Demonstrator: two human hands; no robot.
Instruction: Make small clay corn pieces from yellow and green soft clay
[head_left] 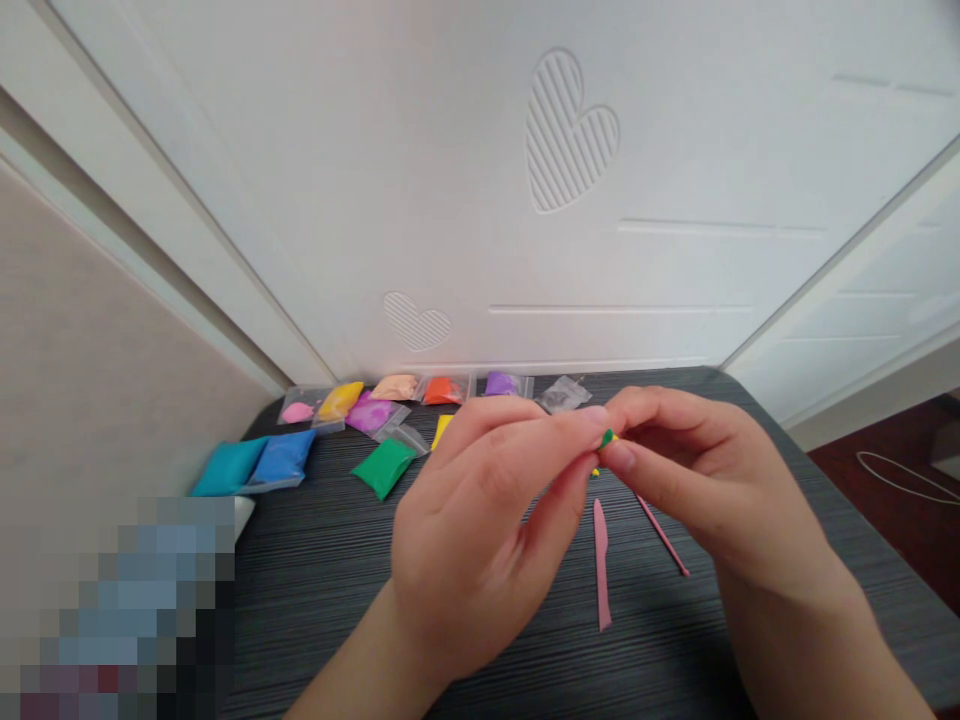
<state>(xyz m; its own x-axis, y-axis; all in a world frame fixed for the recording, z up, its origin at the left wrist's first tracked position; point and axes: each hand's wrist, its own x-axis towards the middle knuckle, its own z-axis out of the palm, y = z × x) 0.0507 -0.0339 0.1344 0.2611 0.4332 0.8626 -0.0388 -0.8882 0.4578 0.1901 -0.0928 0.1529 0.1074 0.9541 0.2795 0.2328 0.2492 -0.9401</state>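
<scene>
Both hands meet above the dark table, fingertips together. Between them is a small piece of green and yellow modelling clay [607, 438], mostly covered by the fingers. My left hand [491, 515] pinches its green side with thumb and forefinger. From the other side, my right hand [701, 475] grips the yellow part between thumb and forefinger. Another bit of yellow and green [595, 472] shows just below the fingertips. On the table under the hands lie a pink plastic knife [601, 565] and a thin pink stick tool [664, 535].
Bags of coloured clay lie along the table's back and left: a green bag [384, 468], a blue bag [283, 457], a teal bag [229, 467], an orange bag [442, 390] and several others. A crumpled clear bag [564, 394] is behind the hands. A white panel [450, 200] rises behind the table [315, 600].
</scene>
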